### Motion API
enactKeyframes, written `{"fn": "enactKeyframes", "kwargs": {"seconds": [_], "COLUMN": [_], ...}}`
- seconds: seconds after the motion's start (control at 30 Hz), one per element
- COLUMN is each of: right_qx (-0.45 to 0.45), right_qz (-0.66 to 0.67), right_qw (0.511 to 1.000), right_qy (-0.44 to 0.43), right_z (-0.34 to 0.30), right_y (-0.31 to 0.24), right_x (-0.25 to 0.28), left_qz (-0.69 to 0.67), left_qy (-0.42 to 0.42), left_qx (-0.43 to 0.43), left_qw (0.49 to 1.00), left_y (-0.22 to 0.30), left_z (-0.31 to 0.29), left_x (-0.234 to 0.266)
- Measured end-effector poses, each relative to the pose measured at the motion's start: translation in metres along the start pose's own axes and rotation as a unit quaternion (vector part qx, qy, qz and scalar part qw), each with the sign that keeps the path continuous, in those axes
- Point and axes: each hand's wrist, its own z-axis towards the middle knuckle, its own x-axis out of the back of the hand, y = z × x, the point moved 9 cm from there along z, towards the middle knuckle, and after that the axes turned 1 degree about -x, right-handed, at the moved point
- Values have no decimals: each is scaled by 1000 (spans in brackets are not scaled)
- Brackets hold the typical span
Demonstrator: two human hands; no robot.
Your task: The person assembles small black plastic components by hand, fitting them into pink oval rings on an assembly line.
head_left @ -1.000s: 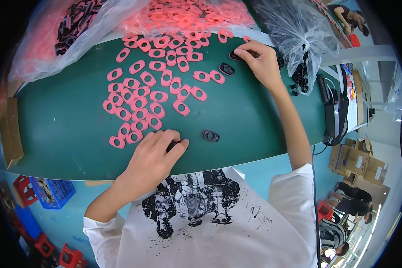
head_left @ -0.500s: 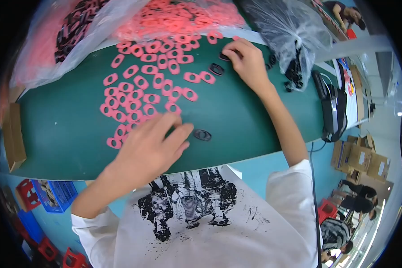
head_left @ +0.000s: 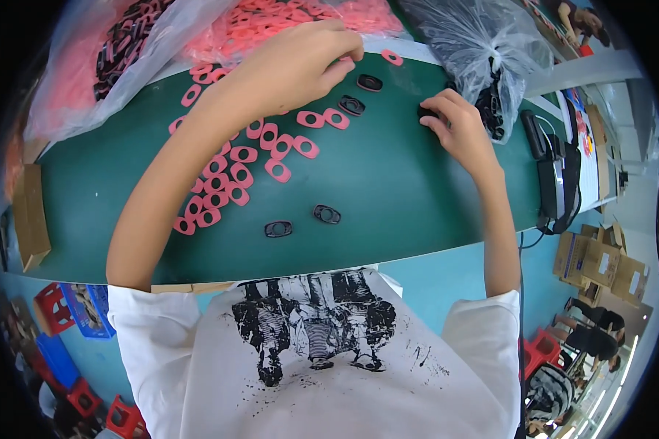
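**Pink and Black Oval Parts: Hand Positions and Containers**

Use the tied clear bag [head_left: 458, 33] at the far side of the green worktop [head_left: 403, 175] as landmark.

Right hand [head_left: 458, 132]: at the near left of the tied bag, thumb and fingers pinching a small black part [head_left: 426, 113]. Left hand [head_left: 315, 62]: well left of the tied bag, fingers curled above the pink rings [head_left: 284, 177]; whether it pinches a ring cannot be told.

Left of the tied bag, between the hands, lie a pink-edged black piece [head_left: 369, 82] and a plain black piece [head_left: 352, 105]. Two black oval pieces [head_left: 336, 217] lie farther from the tied bag, toward the wearer.

Handling: the step in hand appears to be picking up single parts. Grip each by its outer edges, lift one only, and check which face is up. Keep the forearms above the loose rings, since a low sleeve could scatter them.

Containers: the tied bag holds black parts. Far left of it, a large clear bag [head_left: 66, 110] contains pink and black pieces; between the two, clear film covers a pink heap [head_left: 271, 22].
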Motion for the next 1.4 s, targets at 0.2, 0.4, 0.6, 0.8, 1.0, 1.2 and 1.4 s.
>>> {"fn": "enactKeyframes", "kwargs": {"seconds": [0.2,0.4,0.6,0.8,1.0,1.2,1.4], "right_qx": [48,69,64,-88,-207,-206,-265], "right_qz": [66,133,43,30,-55,-49,117], "right_qw": [997,987,984,976,956,960,937], "right_qy": [2,52,164,197,201,182,196], "right_z": [6,21,16,-17,-87,-94,-94], "right_y": [-60,-94,-95,-24,63,61,70], "right_x": [-15,-26,-23,36,72,60,35], "left_qz": [-100,-55,-101,12,37,8,-32], "left_qy": [-20,5,-10,-29,-30,-75,-100], "left_qx": [154,60,61,55,36,-18,-30], "left_qw": [983,997,993,998,998,997,994], "left_y": [-28,-16,3,23,24,23,24], "left_z": [-48,-55,-45,-46,-44,-35,-32], "left_x": [19,-1,-28,-38,-49,-48,-53]}}
